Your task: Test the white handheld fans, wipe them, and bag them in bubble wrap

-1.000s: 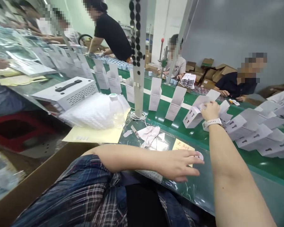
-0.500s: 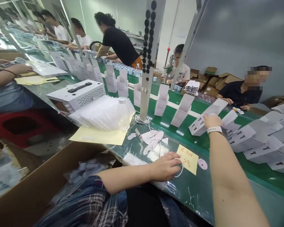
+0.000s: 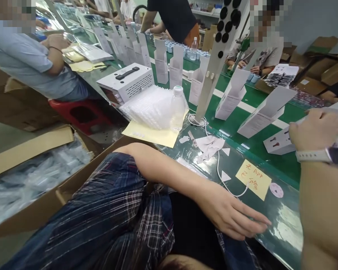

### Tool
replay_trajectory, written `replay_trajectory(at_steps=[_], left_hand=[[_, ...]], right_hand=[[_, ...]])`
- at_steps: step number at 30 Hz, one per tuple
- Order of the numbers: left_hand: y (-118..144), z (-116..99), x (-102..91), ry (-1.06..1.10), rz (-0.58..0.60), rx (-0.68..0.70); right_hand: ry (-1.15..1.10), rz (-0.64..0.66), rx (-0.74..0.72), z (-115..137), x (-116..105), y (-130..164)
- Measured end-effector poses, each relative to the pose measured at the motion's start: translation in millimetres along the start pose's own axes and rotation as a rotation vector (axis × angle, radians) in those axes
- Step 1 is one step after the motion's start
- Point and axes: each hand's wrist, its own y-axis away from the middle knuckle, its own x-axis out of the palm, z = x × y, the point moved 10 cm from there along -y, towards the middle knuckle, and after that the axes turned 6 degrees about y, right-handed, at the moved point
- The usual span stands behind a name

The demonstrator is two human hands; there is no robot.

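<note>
My right hand (image 3: 315,129), with a white watch on its wrist, is curled over the flap of a white carton (image 3: 278,141) lying on its side on the green belt (image 3: 233,129). My left hand (image 3: 233,218) rests with fingers spread on the dark green table (image 3: 284,225) near its front edge and holds nothing. Just beyond the left hand lie a yellow handwritten note (image 3: 253,179), a thin white cable (image 3: 228,186) and a small round sticker (image 3: 276,190).
Open white cartons (image 3: 231,95) stand along the belt past a perforated post (image 3: 215,67). A water bottle (image 3: 178,108), a bubble-wrap stack (image 3: 150,107) and a white handled unit (image 3: 126,79) sit left of it. A cardboard box of plastic bags (image 3: 30,176) is at my left; co-workers surround the line.
The view has swung down and left. My left hand slid from beside the yellow note back toward the table's front edge. My right hand stays on the lying carton.
</note>
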Motion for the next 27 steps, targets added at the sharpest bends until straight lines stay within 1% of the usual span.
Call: replay_trajectory(at_steps=[1,2,3,4,5,6,7,8,9,10,12,13,14,15,16,17,18,19,20,21,22,23,25,26,27], left_hand=[[0,3,2.1,-0.002,0.007,-0.015],[0,6,2.6,-0.015,-0.004,-0.024],[-1,8,1.7,-0.045,-0.028,-0.012],[-2,7,-0.9,-0.087,-0.069,0.033],[-2,3,-3.9,-0.142,-0.115,0.108],[-2,-3,-6.0,-0.206,-0.154,0.201],[-1,-8,-6.7,-0.277,-0.179,0.293],[0,-12,-4.1,-0.352,-0.175,0.381],[2,-14,0.7,-0.434,-0.152,0.451],[3,-13,6.6,-0.522,-0.125,0.501],[6,-4,20.6,-0.7,-0.084,0.562],[7,4,26.7,-0.777,-0.088,0.565],[9,15,30.8,-0.834,-0.109,0.539],[12,28,32.0,-0.867,-0.15,0.487],[16,41,30.3,-0.879,-0.204,0.426],[23,53,23.1,-0.877,-0.294,0.354],[35,63,9.8,-0.868,-0.423,0.274],[53,71,-8.8,-0.864,-0.577,0.178],[76,79,-32.0,-0.867,-0.753,0.047],[104,86,-55.7,-0.878,-0.921,-0.11],[134,93,-77.5,-0.893,-1.056,-0.298],[164,100,-95.9,-0.904,-1.157,-0.497],[207,102,-117.5,-0.907,-1.237,-0.686],[221,102,-123.3,-0.907,-1.253,-0.737],[228,103,-126.1,-0.908,-1.255,-0.765]], right_hand=[[-0.151,0.117,-0.099,18,-13,21],[-0.347,0.271,-0.226,39,-27,48],[-0.558,0.462,-0.352,61,-43,82],[-0.776,0.685,-0.496,84,-61,122],[-0.977,0.909,-0.626,103,-82,165],[-1.146,1.057,-0.694,114,-102,199],[-1.265,1.114,-0.627,116,-111,220],[-1.388,1.11,-0.521,116,-114,234],[-1.485,1.068,-0.358,113,-108,243],[-1.557,1.016,-0.173,108,-96,252],[-1.63,0.946,0.198,96,-65,274],[-1.633,0.932,0.36,92,-50,288],[-1.625,0.927,0.492,88,-37,301],[-1.613,0.92,0.588,85,-28,312],[-1.604,0.922,0.641,82,-23,321],[-1.599,0.934,0.656,82,-22,328],[-1.593,0.958,0.639,82,-22,334],[-1.586,0.988,0.601,84,-24,338],[-1.575,1.024,0.544,88,-27,341],[-1.562,1.063,0.47,93,-31,344],[-1.549,1.104,0.377,101,-36,346],[-1.536,1.14,0.275,111,-40,347],[-1.505,1.189,0.079,129,-47,350],[-1.484,1.192,0.006,137,-49,351],[-1.462,1.179,-0.047,142,-49,350]])
